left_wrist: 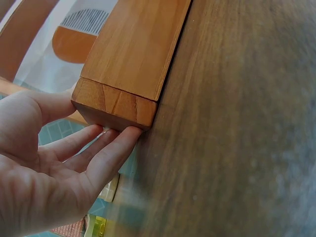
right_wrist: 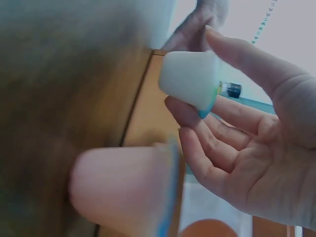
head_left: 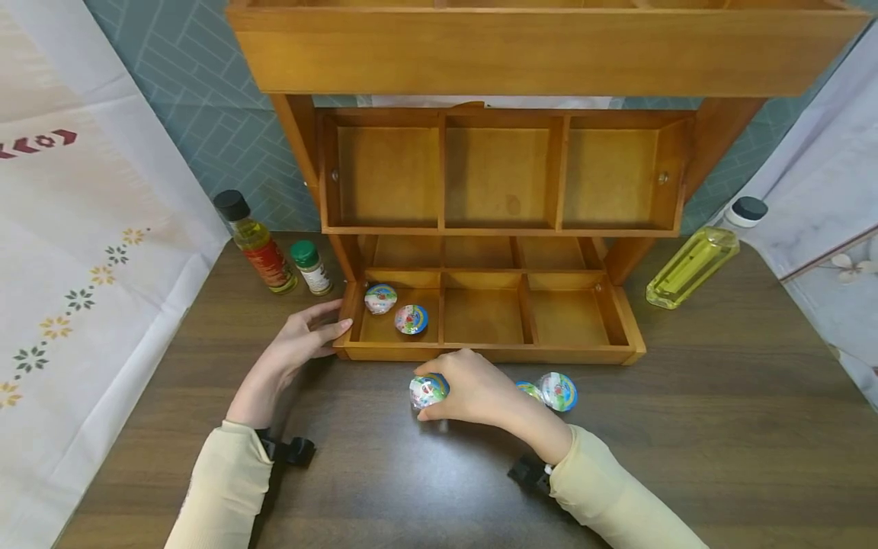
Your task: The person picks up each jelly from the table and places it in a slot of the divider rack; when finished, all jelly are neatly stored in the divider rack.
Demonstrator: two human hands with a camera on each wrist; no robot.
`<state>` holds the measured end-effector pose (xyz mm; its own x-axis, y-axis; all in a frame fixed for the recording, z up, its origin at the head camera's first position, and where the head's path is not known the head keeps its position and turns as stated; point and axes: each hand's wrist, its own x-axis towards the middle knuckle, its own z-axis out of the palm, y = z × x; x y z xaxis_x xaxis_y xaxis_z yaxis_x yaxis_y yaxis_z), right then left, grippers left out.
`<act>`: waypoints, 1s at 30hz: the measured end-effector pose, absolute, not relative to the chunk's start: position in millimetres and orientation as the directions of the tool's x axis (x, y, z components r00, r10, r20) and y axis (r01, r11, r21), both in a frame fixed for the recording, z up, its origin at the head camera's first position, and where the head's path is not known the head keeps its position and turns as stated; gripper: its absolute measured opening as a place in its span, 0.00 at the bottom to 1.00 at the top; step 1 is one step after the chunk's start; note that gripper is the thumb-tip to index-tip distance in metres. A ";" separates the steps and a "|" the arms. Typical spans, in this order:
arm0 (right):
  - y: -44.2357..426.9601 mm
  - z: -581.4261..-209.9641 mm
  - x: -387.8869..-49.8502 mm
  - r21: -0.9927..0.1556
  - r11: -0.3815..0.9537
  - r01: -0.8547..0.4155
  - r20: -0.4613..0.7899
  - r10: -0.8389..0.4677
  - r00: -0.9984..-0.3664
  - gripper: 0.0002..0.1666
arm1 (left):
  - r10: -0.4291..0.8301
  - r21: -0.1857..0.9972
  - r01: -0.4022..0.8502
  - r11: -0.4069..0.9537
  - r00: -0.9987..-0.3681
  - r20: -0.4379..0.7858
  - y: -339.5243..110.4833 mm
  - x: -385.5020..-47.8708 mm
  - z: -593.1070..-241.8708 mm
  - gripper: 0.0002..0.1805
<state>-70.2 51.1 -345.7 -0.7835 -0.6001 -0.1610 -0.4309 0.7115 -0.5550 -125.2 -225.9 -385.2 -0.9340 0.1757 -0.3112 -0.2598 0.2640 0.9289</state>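
Observation:
My right hand [head_left: 473,389] pinches a small jelly cup [head_left: 428,390] between thumb and fingers, over the table in front of the wooden rack [head_left: 494,355]. In the right wrist view the cup [right_wrist: 190,79] looks whitish and lies on its side relative to the picture. My left hand [head_left: 295,347] holds the left end of the rack's bottom tray, thumb on the rim and fingertips on the outer side wall [left_wrist: 106,119]. Two jelly cups, one behind [head_left: 380,298] and one in front [head_left: 411,319], sit in the bottom left compartment. Behind my right wrist lie two more cups [head_left: 559,391], one partly hidden.
A sauce bottle [head_left: 264,255] and a green-capped shaker [head_left: 312,268] stand left of the rack. An oil bottle [head_left: 696,263] stands to its right. Higher tiers of the rack, such as the middle tray [head_left: 494,230] and the top board [head_left: 535,53], rise above the bottom tray.

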 end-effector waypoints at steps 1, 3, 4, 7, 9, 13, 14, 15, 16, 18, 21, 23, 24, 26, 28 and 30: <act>52.0 -344.0 -69.6 -0.555 0.708 -0.436 -0.148 -0.600 -0.787 0.31 | 0.176 0.929 -0.260 0.263 -0.934 -0.311 -225.7 -125.3 -385.6 0.36; 54.9 -340.2 -68.6 -0.554 0.696 -0.457 -0.113 -0.607 -0.787 0.32 | 0.177 0.929 -0.259 0.265 -0.934 -0.311 -225.3 -125.5 -386.5 0.36; 56.7 -337.7 -68.0 -0.554 0.687 -0.470 -0.097 -0.614 -0.783 0.32 | 0.177 0.929 -0.259 0.266 -0.934 -0.311 -225.3 -125.4 -386.9 0.36; 63.7 -328.2 -67.3 -0.545 0.663 -0.514 -0.041 -0.633 -0.773 0.32 | 0.178 0.928 -0.257 0.269 -0.934 -0.310 -226.0 -124.8 -386.9 0.37; 69.4 -320.5 -67.2 -0.535 0.661 -0.527 -0.017 -0.632 -0.775 0.31 | 0.178 0.929 -0.255 0.270 -0.934 -0.309 -226.5 -124.6 -386.4 0.37; 80.9 -307.8 -69.5 -0.534 0.660 -0.529 0.015 -0.618 -0.786 0.31 | 0.177 0.928 -0.252 0.273 -0.935 -0.306 -226.8 -124.6 -385.4 0.37; 84.1 -305.7 -70.3 -0.546 0.654 -0.523 0.014 -0.617 -0.787 0.31 | 0.177 0.928 -0.251 0.274 -0.936 -0.305 -226.4 -124.7 -385.3 0.37; 87.5 -303.9 -71.6 -0.559 0.647 -0.519 0.013 -0.618 -0.786 0.31 | 0.177 0.928 -0.251 0.275 -0.936 -0.305 -225.9 -125.1 -385.3 0.37; 90.4 -302.8 -73.3 -0.575 0.635 -0.515 0.012 -0.624 -0.782 0.31 | 0.177 0.929 -0.251 0.273 -0.936 -0.305 -225.8 -124.8 -385.7 0.37; 97.0 -301.0 -76.5 -0.599 0.622 -0.505 0.007 -0.626 -0.780 0.32 | 0.175 0.930 -0.257 0.263 -0.935 -0.308 -225.4 -124.9 -386.7 0.37; 107.3 -300.7 -81.8 -0.593 0.634 -0.496 0.019 -0.605 -0.796 0.34 | 0.180 0.930 -0.262 0.257 -0.933 -0.312 -224.1 -124.8 -387.5 0.37; 113.4 -302.0 -85.7 -0.590 0.638 -0.495 0.044 -0.587 -0.808 0.34 | 0.179 0.930 -0.264 0.254 -0.933 -0.313 -223.7 -124.9 -387.7 0.36; 115.8 -302.9 -88.1 -0.588 0.636 -0.499 0.063 -0.580 -0.812 0.34 | 0.177 0.930 -0.265 0.254 -0.933 -0.314 -223.7 -125.0 -387.7 0.36; 120.1 -305.5 -93.7 -0.599 0.623 -0.502 0.088 -0.573 -0.815 0.34 | 0.174 0.932 -0.260 0.253 -0.935 -0.309 -224.0 -125.3 -387.5 0.36; 123.3 -309.1 -100.1 -0.628 0.602 -0.493 0.093 -0.572 -0.815 0.34 | 0.172 0.934 -0.257 0.250 -0.937 -0.304 -224.5 -125.3 -387.2 0.36; 125.3 -312.6 -105.9 -0.649 0.595 -0.474 0.080 -0.567 -0.820 0.34 | 0.168 0.935 -0.256 0.246 -0.939 -0.301 -225.3 -124.9 -387.1 0.36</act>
